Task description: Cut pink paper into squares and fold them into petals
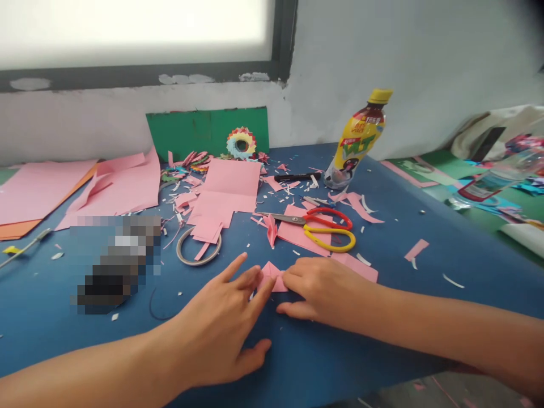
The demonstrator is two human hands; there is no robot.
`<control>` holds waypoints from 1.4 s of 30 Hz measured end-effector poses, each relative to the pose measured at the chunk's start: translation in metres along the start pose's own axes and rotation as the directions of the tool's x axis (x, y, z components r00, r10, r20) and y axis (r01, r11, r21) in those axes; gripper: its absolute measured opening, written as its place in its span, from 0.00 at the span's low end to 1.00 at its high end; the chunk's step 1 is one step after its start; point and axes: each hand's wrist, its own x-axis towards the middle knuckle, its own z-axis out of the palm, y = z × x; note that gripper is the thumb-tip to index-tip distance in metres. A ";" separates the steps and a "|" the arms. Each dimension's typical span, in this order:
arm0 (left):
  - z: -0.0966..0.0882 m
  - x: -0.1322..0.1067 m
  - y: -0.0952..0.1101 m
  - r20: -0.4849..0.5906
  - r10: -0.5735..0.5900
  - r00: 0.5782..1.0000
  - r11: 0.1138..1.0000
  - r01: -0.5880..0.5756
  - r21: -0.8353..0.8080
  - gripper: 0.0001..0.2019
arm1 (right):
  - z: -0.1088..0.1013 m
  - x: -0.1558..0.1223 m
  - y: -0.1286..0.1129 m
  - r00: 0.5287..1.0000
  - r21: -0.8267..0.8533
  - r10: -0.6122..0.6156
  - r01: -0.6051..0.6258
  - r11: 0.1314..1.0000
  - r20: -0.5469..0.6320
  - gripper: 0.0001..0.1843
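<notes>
In the head view we see both forearms reaching in from the near edge of the blue table [425, 226], palms down, meeting over a small pink paper [272, 276] that lies flat near the middle of the near edge. Our left hand [221, 328] has its fingers stretched out and slightly spread, their tips pressing the paper's left side with the thumb held off to the side, while our right hand [323, 292] has its fingers curled together, knuckles raised, pinning the paper's right side. Just beyond lie scissors [327, 228] and a tape ring [199, 247], and a bottle [357, 141] stands by the far edge.
</notes>
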 end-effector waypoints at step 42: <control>0.028 0.026 -0.034 -0.159 -0.351 0.923 0.865 0.254 -0.433 0.08 | 0.020 0.017 0.025 0.978 0.289 0.174 -0.134 0.948 -0.118 0.06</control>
